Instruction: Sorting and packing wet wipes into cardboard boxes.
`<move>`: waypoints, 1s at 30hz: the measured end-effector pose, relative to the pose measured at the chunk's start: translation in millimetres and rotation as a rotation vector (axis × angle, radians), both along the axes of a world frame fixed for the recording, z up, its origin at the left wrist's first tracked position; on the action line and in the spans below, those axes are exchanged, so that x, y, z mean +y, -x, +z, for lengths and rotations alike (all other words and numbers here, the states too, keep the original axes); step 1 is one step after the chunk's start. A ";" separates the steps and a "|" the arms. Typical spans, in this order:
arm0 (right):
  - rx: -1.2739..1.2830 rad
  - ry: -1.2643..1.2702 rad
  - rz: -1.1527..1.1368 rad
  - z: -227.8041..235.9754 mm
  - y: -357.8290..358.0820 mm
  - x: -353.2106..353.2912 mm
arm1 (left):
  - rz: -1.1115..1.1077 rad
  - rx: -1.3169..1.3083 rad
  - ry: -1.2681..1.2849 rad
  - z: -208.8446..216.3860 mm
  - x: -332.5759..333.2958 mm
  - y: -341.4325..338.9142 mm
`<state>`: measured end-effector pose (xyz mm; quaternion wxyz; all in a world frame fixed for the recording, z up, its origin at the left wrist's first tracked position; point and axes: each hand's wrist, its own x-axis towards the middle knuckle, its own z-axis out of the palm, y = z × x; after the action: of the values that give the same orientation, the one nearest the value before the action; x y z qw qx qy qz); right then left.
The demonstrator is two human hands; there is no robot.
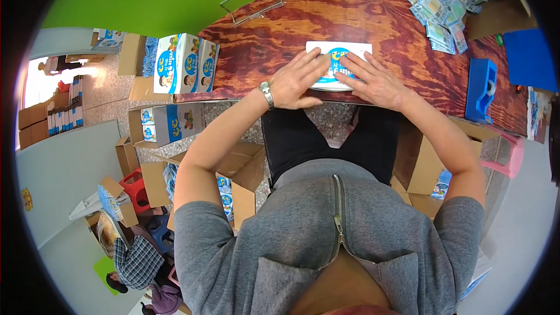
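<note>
A white box (338, 47) with blue and yellow print lies at the near edge of the red-brown wooden table (326, 14). My left hand (297, 79), below a wristwatch, rests flat across the box's left side, its fingers stretched out. From the other side my right hand (373, 81) lies on the box with fingers spread, close to the left fingertips. Both palms face down, and neither hand grips anything. Much of the box's top is hidden under them.
Several printed boxes (185, 65) stand at the table's left end. A heap of small packets (446, 0) lies at the far right, near a blue tape dispenser (481, 90). A wire stand (252, 3) sits at the back. Open cartons (242, 166) surround my legs; people (140, 259) sit lower left.
</note>
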<state>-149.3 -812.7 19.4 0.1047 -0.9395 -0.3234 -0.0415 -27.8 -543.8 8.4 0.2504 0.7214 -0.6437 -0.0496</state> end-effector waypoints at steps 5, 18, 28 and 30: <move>-0.050 -0.090 -0.054 -2.0 4.2 41.0 | 0.032 -0.023 0.032 -14.5 2.2 -3.2; -0.132 0.037 -0.144 -16.3 9.2 48.2 | 0.077 -0.229 0.069 -14.6 -2.5 -2.0; -0.228 -0.208 -0.250 -23.6 34.0 -0.7 | 0.145 -0.306 -0.053 5.4 -44.0 37.0; -0.241 -0.337 -0.319 -31.1 43.2 -5.8 | 0.193 -0.368 -0.035 -6.1 -61.3 47.0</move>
<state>-192.5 -818.5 -11.7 0.2124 -0.9363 -0.1696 -0.2223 -74.9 -605.1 2.2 0.1197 0.7808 -0.6056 0.0962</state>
